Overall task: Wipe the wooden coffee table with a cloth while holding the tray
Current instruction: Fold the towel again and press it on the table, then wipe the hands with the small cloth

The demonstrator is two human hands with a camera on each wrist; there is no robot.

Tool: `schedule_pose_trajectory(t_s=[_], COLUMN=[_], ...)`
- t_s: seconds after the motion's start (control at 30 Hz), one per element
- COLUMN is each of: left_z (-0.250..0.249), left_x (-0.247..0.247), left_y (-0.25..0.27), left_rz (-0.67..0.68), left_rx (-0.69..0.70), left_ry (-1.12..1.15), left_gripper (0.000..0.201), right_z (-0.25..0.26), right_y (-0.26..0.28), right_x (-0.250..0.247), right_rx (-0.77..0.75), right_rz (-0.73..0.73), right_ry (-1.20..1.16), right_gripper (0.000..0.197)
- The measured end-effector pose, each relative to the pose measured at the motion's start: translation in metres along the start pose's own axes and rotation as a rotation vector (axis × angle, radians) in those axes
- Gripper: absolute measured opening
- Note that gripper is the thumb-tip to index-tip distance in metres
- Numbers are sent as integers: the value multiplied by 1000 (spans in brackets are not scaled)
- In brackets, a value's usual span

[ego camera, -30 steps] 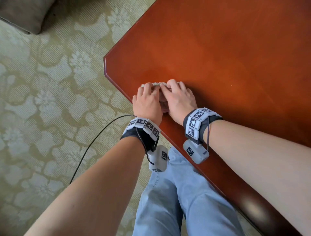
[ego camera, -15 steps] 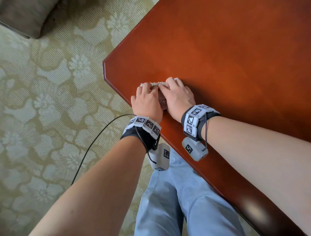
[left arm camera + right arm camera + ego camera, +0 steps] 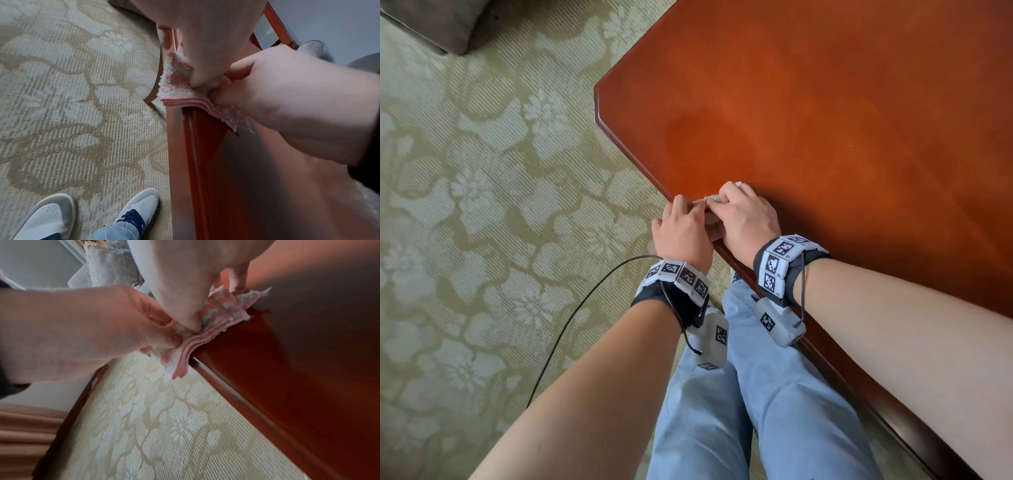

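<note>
The folded pink-and-white cloth (image 3: 709,199) lies on the near edge of the red-brown wooden coffee table (image 3: 825,120) and overhangs it. My left hand (image 3: 688,207) and right hand (image 3: 729,196) sit side by side on it. In the left wrist view the left thumb pinches the cloth (image 3: 176,91) where it hangs off the table edge (image 3: 205,146), and the right hand (image 3: 287,97) grips it from the right. In the right wrist view the right hand's fingers pinch the cloth (image 3: 218,318) and the left hand (image 3: 92,329) grips its overhanging end. No tray is in view.
Patterned beige carpet (image 3: 482,240) lies left of the table, with a grey cushion (image 3: 441,24) at the far left. A black cable (image 3: 571,325) trails from my left wrist. My legs in jeans (image 3: 722,411) stand against the table's near edge. A white towel (image 3: 107,267) shows beyond the hands.
Both hands have drawn the cloth back toward the table's near edge. Their fingers, earlier laid flat over it, now curl and pinch it where it overhangs.
</note>
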State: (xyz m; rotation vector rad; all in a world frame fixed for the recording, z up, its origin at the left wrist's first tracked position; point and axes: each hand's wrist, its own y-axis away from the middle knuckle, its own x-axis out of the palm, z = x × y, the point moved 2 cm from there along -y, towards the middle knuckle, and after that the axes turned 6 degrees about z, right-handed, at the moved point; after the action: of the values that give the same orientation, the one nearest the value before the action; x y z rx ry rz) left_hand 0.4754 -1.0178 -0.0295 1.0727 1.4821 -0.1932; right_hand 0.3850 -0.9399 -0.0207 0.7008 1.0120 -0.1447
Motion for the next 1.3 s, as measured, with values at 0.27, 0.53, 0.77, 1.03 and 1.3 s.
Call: schedule_pose_trajectory(t_s=[0.27,0.53,0.77,1.03,1.3], left_z=[6,-1,-23,-46,-70], left_x=[2,-62,-222,-387,-511], left_y=[12,13,8,48,74], left_rz=[180,394,306,97,-2], left_rx=[5,-88,-104,-23,-21], left_ry=[37,176,472,762,965], left_gripper=[25,15,7,34,30], right_z=[2,17,65,107,140], right_y=[16,27,26,55,56], right_x=[12,-43,-200,-357,-476], right_rx=[0,89,66,40,-54], right_rz=[64,242,166,29,98], right_ry=[-26,-292,-236,-532,-650], right_gripper=[18,34,24,8,10])
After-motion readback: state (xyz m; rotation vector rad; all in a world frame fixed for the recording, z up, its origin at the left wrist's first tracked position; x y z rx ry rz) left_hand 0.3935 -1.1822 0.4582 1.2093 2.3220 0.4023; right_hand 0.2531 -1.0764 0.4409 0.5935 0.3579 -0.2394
